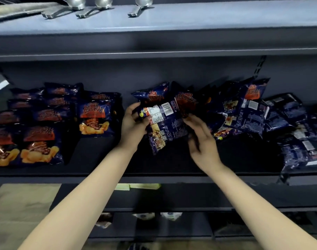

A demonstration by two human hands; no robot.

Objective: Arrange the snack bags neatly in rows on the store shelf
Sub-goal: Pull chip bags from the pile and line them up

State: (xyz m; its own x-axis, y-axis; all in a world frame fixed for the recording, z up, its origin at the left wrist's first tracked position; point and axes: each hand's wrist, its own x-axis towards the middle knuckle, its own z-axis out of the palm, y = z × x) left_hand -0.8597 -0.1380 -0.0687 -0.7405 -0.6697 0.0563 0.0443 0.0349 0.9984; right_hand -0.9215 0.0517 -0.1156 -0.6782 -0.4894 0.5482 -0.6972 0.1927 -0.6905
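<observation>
Gripping snack bag (165,123) by its left edge: left hand (134,123), fingers curled. Printed back faces up, long axis slanting near-left to far-right; right hand (201,141) touches right edge with bent fingers, grip unclear.

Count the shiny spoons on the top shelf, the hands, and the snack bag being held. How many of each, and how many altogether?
Spoons: 3
Hands: 2, the left hand and the right hand
Held snack bag: 1
Total: 6
The other bags on the shelf overlap too much to count.
</observation>
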